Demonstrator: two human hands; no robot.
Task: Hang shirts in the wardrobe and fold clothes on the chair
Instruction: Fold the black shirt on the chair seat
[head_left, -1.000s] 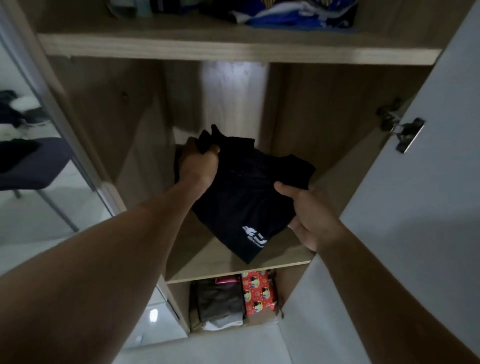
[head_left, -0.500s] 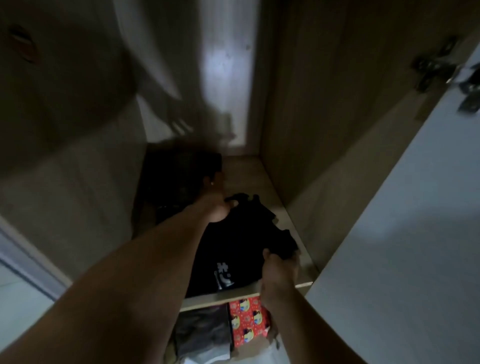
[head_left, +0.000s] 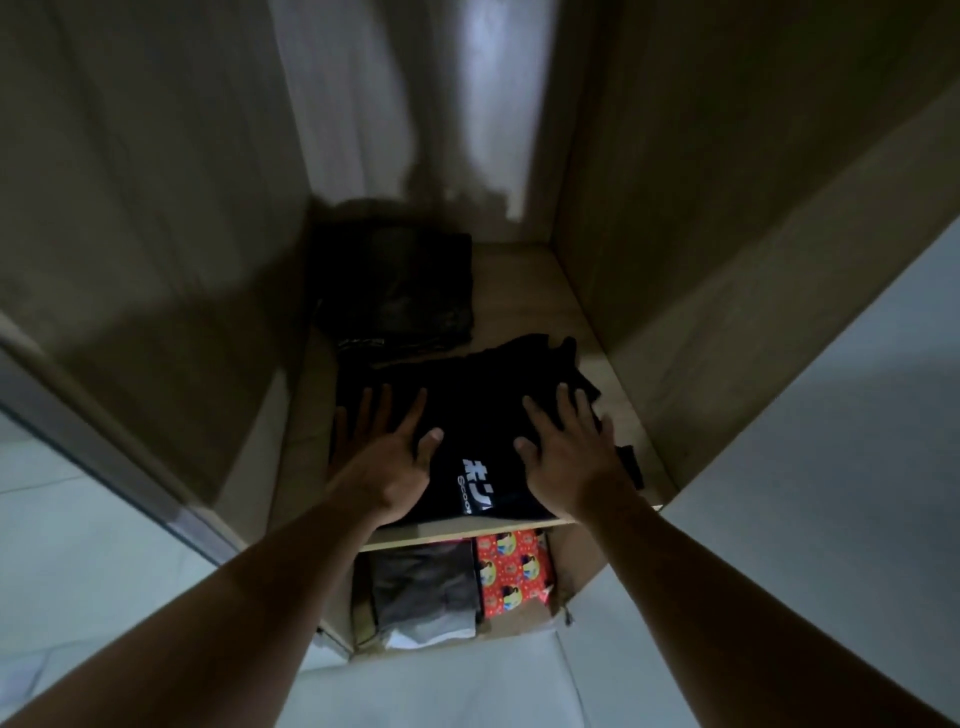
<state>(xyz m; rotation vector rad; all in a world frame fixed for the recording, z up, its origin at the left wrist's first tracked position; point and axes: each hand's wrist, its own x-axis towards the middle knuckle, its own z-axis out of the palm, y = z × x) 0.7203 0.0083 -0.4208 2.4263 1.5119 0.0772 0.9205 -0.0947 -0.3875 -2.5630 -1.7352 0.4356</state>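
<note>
A folded black shirt (head_left: 483, 400) with white lettering lies flat at the front of a wooden wardrobe shelf (head_left: 524, 291). My left hand (head_left: 387, 454) rests palm down on the shirt's left part, fingers spread. My right hand (head_left: 569, 452) lies flat on its right part, fingers also spread. Neither hand grips the cloth. Behind the shirt, at the back left of the shelf, sits a second dark folded garment (head_left: 395, 283).
Below the shelf lie grey folded clothes (head_left: 423, 587) and a red patterned box (head_left: 511, 569). Wardrobe side walls (head_left: 649, 208) close in left and right. The open white door (head_left: 831, 467) stands at the right. Pale floor tiles (head_left: 67, 545) show at the left.
The black shirt went from being held in the air to lying on the shelf. Both hands let go of it and now press flat on top. My view tilted down.
</note>
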